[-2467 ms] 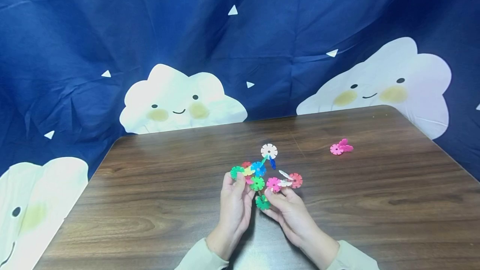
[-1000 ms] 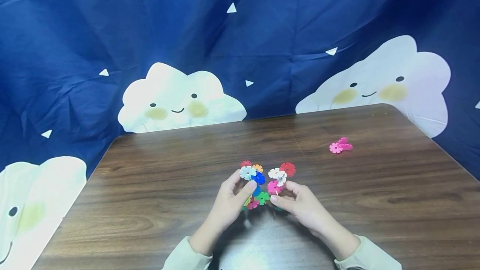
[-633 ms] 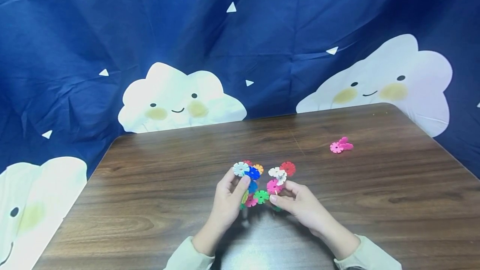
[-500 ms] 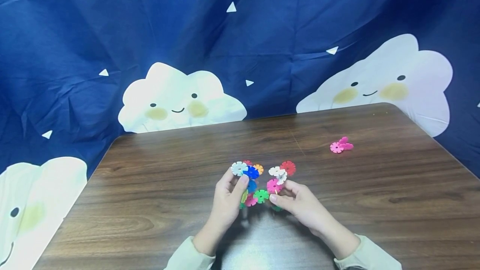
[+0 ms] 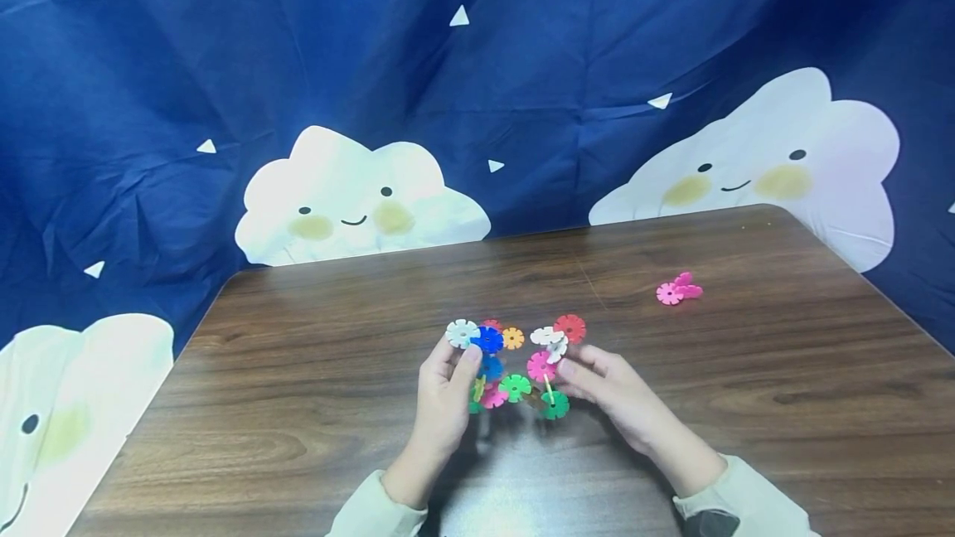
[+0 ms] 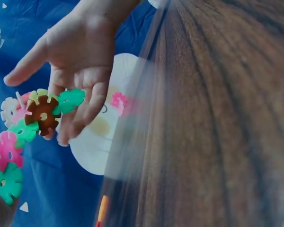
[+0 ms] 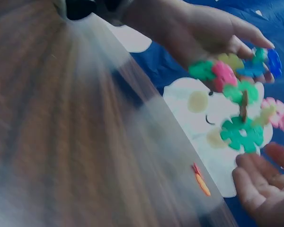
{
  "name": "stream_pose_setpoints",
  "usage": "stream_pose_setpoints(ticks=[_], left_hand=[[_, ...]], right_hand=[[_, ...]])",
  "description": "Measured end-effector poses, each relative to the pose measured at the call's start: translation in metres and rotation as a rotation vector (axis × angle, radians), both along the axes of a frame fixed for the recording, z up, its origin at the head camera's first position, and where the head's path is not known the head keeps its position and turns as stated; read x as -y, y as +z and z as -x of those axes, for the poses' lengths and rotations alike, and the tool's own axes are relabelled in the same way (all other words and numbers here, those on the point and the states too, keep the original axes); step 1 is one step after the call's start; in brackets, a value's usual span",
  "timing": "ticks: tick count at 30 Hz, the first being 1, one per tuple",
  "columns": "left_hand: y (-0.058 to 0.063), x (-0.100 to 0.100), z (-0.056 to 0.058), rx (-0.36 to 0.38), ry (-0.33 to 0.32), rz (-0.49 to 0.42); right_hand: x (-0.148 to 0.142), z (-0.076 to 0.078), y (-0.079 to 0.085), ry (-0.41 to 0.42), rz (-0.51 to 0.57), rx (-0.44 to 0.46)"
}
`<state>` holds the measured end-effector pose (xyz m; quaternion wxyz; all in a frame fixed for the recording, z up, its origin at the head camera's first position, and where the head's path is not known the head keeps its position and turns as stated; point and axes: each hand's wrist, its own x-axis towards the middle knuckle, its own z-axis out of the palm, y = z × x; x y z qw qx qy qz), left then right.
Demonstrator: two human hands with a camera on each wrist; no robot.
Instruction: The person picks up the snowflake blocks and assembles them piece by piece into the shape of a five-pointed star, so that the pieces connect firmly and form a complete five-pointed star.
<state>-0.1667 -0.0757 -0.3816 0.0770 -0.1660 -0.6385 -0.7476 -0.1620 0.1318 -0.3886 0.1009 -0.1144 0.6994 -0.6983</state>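
Note:
A chain of slotted snowflake discs (image 5: 515, 389) in several colours hangs between my hands in the head view, raised off the table. My left hand (image 5: 438, 414) pinches its left end by the blue disc (image 5: 489, 340), thumb on top; a pale disc (image 5: 462, 334) stands out beside it. On the right, the chain runs through a dark green disc (image 5: 555, 406) and a pink disc (image 5: 540, 366) to white ones and a red disc (image 5: 570, 328). My right hand (image 5: 622, 396) is beside that end. Its thumb and fingers are spread apart in the left wrist view.
A brown wood-grain table (image 5: 298, 404) lies under the hands. Joined pink discs (image 5: 677, 292) lie at the back right. An orange disc (image 5: 512, 338) and a red one behind the chain rest on the tabletop. A blue cloud-print curtain (image 5: 522, 89) hangs behind.
The left hand has turned and shifted slightly left with the chain. The right hand's thumb has come off the chain and drawn back to the right, uncovering the yellow and dark green discs.

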Motion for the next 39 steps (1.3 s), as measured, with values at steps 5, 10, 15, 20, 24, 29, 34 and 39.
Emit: stream_pose_setpoints(ticks=[5,10,15,20,24,29,34,39], left_hand=[[-0.001,-0.001,0.000,0.004,0.013,-0.012],[-0.001,-0.002,-0.001,0.005,0.006,-0.021],[-0.002,-0.003,-0.003,-0.009,-0.011,-0.016],[-0.003,-0.002,-0.003,-0.022,-0.032,-0.014],[-0.003,-0.002,-0.003,-0.031,-0.069,-0.035],[-0.006,-0.002,-0.003,-0.064,-0.088,-0.046],[-0.009,-0.003,-0.004,-0.116,-0.101,-0.041],[-0.009,-0.002,-0.004,-0.125,-0.100,-0.039]], right_hand=[[-0.005,0.021,0.003,-0.046,0.280,-0.010],[0.002,0.053,0.001,-0.221,0.234,0.116],[0.012,0.072,-0.003,-0.237,-0.003,0.134],[0.023,0.071,0.008,-0.168,-0.229,0.045],[0.031,0.068,0.011,-0.118,-0.371,-0.047],[0.039,0.081,-0.012,-0.108,-0.560,-0.184],[0.044,0.092,-0.030,-0.121,-0.648,-0.270],[0.046,0.094,-0.035,-0.154,-0.666,-0.274]])
